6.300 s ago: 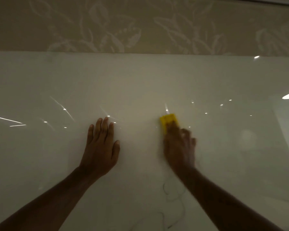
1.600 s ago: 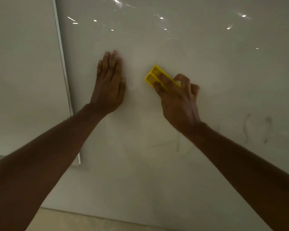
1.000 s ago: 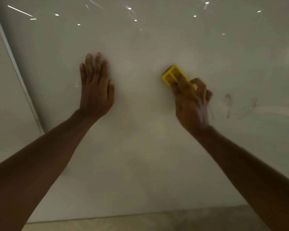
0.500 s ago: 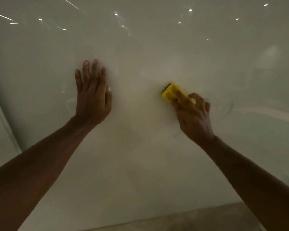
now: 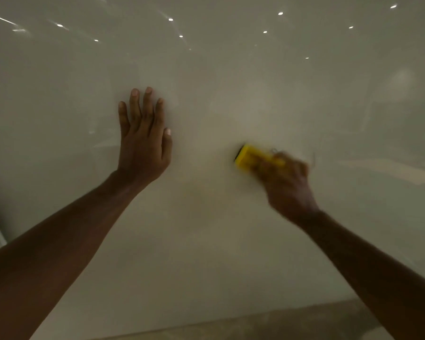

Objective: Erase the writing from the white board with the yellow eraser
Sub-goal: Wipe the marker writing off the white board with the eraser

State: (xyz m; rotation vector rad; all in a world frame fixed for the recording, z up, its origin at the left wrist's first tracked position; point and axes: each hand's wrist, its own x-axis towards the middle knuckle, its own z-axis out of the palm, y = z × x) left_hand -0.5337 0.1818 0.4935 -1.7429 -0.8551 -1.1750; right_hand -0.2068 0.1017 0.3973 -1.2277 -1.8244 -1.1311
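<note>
A large glossy white board (image 5: 231,241) fills nearly the whole head view, its pale surface dotted along the top with small bright reflections of ceiling lights (image 5: 170,19). The person's left hand (image 5: 144,141) lies flat against the board, palm down, fingers straight and close together and pointing up, the thumb out to the right side; it grips nothing. Its bare forearm runs down to the lower left corner of the view.

To the right and a little lower, well apart from the left hand, the right hand (image 5: 286,182) is closed over a small rectangular yellow plastic eraser (image 5: 249,158) that is pressed against the board. The eraser's free end sticks out to the upper left of the fingers, and a thin dark strip shows along that end. The right hand and the eraser are smeared by motion blur, so how the fingers sit on it cannot be made out. The right forearm runs down to the lower right corner.

Just above and to the right of the right hand, faint thin dark strokes of writing (image 5: 313,158) show on the board; they appear to be marker lines, though the blur makes them hard to read. Along the bottom edge of the view, below the board, lies a strip of dull brownish floor (image 5: 255,327).
</note>
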